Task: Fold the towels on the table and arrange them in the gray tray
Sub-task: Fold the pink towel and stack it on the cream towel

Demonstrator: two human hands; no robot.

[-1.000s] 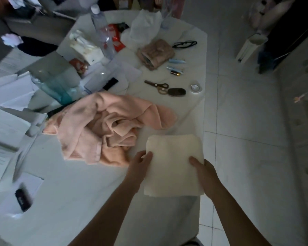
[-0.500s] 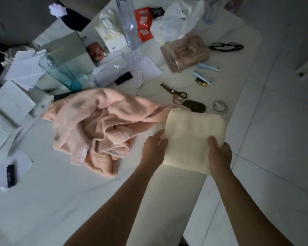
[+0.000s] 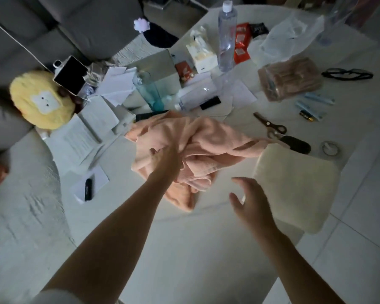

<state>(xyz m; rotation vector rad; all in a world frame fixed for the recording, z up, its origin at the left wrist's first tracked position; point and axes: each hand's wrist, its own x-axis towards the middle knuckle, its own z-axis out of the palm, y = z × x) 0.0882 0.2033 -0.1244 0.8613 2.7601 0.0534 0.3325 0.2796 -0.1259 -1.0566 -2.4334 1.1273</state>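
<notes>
While the left hand (image 3: 165,159) lies on top of the crumpled pink towel (image 3: 184,150), its fingers (image 3: 155,153) reach into the folds near the heap's left-centre; whether they pinch the cloth or only press on it I cannot tell, as blur hides the tips. The pink towel sprawls across the middle of the surface (image 3: 184,249), its long axis running roughly left to right, with one tail stretching rightward until it meets the folded cream towel (image 3: 294,185). That cream towel sits squared up at the right edge of the surface, partly overhanging it. The right hand (image 3: 248,200) hovers between the two towels, fingers spread and released, holding nothing, just beside the cream towel's near-left edge and a little below the pink heap's lower hem. So the left hand is the nearer one to the pink towel, and the right would have to travel up and leftward to reach its other side. No gray tray is clearly visible among the clutter, so I judge the next step to be spreading the pink towel for folding.
</notes>
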